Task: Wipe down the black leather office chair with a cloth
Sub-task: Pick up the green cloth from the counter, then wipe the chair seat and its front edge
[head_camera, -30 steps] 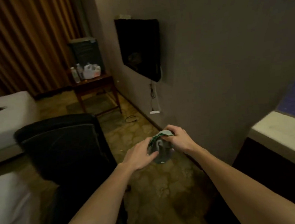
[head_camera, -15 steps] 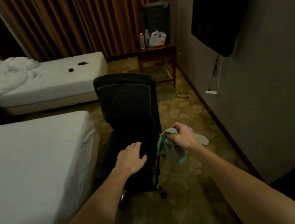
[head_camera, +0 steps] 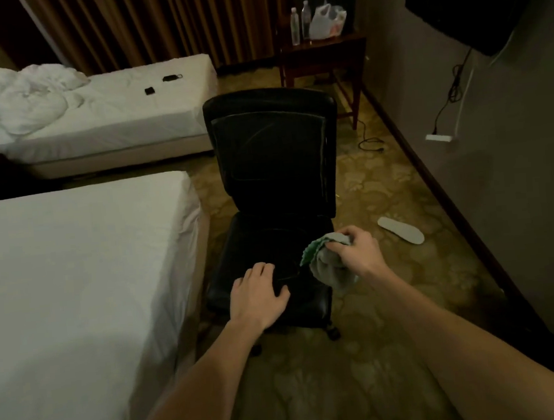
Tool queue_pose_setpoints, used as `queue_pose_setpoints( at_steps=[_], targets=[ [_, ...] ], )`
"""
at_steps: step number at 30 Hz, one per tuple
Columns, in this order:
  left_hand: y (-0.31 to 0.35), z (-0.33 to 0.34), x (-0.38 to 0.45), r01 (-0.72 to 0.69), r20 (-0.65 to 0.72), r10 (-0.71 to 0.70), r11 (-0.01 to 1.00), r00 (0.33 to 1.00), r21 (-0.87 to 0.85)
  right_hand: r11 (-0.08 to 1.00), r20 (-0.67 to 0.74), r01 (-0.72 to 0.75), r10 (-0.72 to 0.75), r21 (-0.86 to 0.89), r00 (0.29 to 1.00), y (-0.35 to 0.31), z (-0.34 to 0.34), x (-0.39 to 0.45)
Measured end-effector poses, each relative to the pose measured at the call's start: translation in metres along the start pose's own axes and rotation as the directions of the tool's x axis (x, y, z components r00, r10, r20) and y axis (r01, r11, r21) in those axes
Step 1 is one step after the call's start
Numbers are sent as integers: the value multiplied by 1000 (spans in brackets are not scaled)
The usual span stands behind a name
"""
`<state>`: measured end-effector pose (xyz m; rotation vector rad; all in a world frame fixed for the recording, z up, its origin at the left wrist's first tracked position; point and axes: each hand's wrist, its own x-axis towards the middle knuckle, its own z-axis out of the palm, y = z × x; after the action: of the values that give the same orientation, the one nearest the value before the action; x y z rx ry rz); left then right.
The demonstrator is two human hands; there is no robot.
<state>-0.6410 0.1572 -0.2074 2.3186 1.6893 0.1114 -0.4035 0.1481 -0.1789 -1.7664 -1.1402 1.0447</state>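
A single head-worn view is given — aimed forward and down, close above the chair (head_camera: 273, 177) and carpet (head_camera: 396, 349).

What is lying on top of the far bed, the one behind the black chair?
On the far bed lie a crumpled white duvet at its left end and two small dark objects, too small to identify. Anything under the duvet is hidden.

Chair (head_camera: 273, 163): directly before me, back toward the curtains. My left hand (head_camera: 257, 296) lies on its seat front; my right hand (head_camera: 355, 253) holds the cloth (head_camera: 331, 268) over the seat's right edge. Near bed (head_camera: 75, 275): left of chair. Far bed (head_camera: 112, 113): behind it. Bench (head_camera: 322, 48): behind chair, right, carrying bottles (head_camera: 299, 24) and bag (head_camera: 327, 22). Insole (head_camera: 401, 230): floor, right of chair.
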Motion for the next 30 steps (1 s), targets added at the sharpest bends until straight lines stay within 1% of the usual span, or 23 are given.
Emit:
queue_pose_setpoints(
  at_steps=[2,6,7,12,18,21,23,26,30],
  targets=[
    [-21,7,4,5,2,-5,1000,1000,-27,1000,-35,-28,28,-1,999,5,20,2],
    [-67,17,17,77,6,-77,982,997,-174,999,-67,-47,48,23,997,12,59,16],
    [-79,20,22,82,5,-83,979,997,-188,998,-77,-50,51,26,996,12,70,20],
    [-135,40,60,49,-10,-51,988,999,-148,999,-129,-29,33,36,991,25,124,48],
    [-180,95,88,32,-5,-34,980,999,-195,999,-204,-35,38,17,978,73,169,77],
    [-197,132,96,52,-23,-61,963,998,-265,999,-252,-24,28,22,967,106,185,91],
    [-205,160,100,43,-40,-56,960,998,-278,999,-249,-41,44,18,967,130,197,102],
    [-219,205,110,0,-71,-18,970,997,-242,998,-195,-55,57,12,979,171,216,122],
    [-235,262,128,-55,-125,31,979,992,-197,1000,-140,-6,9,17,990,217,244,148]
  ],
)
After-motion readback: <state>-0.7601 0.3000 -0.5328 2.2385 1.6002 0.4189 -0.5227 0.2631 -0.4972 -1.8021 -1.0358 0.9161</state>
